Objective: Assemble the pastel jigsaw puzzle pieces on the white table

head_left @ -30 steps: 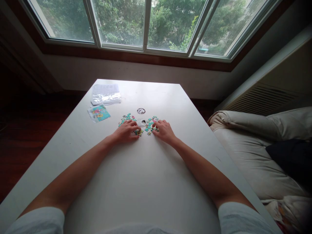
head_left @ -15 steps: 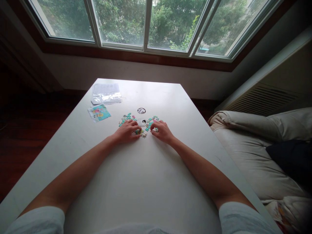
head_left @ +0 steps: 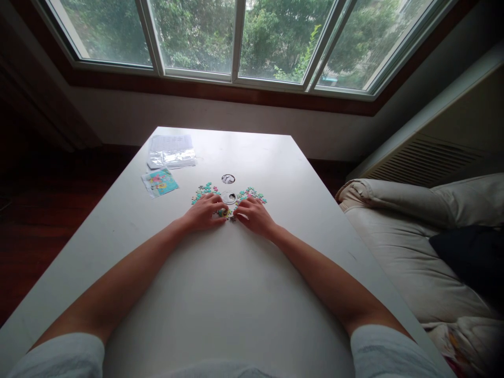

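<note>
1. While both forearms reach over the white table [head_left: 228,294] from its near edge, the hands sit on its middle, well in from the left and right edges
2. The left hand [head_left: 205,211] is half open, thumb and forefinger curved apart with puzzle pieces [head_left: 223,213] showing between them; whether it has hold of any, I cannot tell
3. The right hand [head_left: 255,215] is curled, fingertips drawn close together beside those pieces; whether a piece is pinched there, I cannot tell
4. Toward the far edge from the left hand lies a turquoise and pink cluster [head_left: 202,190], and a matching group [head_left: 254,194] lies just beyond the right hand
5. Between these two groups is a pale ring [head_left: 229,198], with a dark-rimmed circle [head_left: 228,179] nearer the far edge
6. Near the left edge lies a colourful picture card [head_left: 160,182], and close to the far left corner, a clear plastic packet [head_left: 172,152]
</note>
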{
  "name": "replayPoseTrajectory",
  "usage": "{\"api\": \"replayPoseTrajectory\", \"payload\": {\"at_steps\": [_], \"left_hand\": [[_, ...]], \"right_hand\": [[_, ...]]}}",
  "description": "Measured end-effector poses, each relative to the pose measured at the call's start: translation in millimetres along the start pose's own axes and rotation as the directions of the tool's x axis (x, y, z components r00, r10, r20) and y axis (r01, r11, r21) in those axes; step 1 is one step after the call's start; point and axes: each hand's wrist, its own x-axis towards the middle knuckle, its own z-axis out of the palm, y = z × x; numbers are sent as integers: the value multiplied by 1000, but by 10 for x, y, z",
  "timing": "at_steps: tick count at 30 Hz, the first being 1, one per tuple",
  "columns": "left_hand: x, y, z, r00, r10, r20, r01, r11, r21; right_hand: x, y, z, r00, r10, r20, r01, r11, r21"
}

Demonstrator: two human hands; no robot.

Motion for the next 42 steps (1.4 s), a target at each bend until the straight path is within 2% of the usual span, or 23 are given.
{"api": "replayPoseTrajectory", "payload": {"at_steps": [4,8,10,15,20,24,27,32,38,42], "left_hand": [[-3,-4,-6,1000,3,1,-3,1000,-9],[-4,-22,-3,1000,4,-3,-4,1000,-5],[-4,-31,0,1000,1,-6,-1,1000,-8],[-1,-25,-6,1000,2,8,-2,1000,-8],[-3,5,-14,1000,18,8,-18,1000,-8],[-1,18,-18,1000,25,11,-25,1000,-10],[4,17,-19,999,29,13,-29,1000,-8],[6,7,-10,1000,28,9,-28,1000,-9],[4,-27,22,1000,27,-8,-27,999,-22],[4,-46,37,1000,14,-20,-15,999,-30]], "right_hand": [[-10,-42,-49,999,-5,-51,6,1000,30],[-31,-105,-104,987,-135,90,117,976,184],[-30,-113,-118,977,-161,136,128,966,225],[-25,63,-152,999,-6,48,0,991,136],[-25,205,-188,985,154,-74,-150,987,58],[-8,102,-151,982,190,-26,-184,972,145],[0,15,-114,988,157,4,-154,965,210],[0,-25,-82,999,18,34,-27,957,288],[-6,-5,-45,998,-23,66,5,965,264],[-8,-4,-27,998,-48,43,37,970,241]]}}
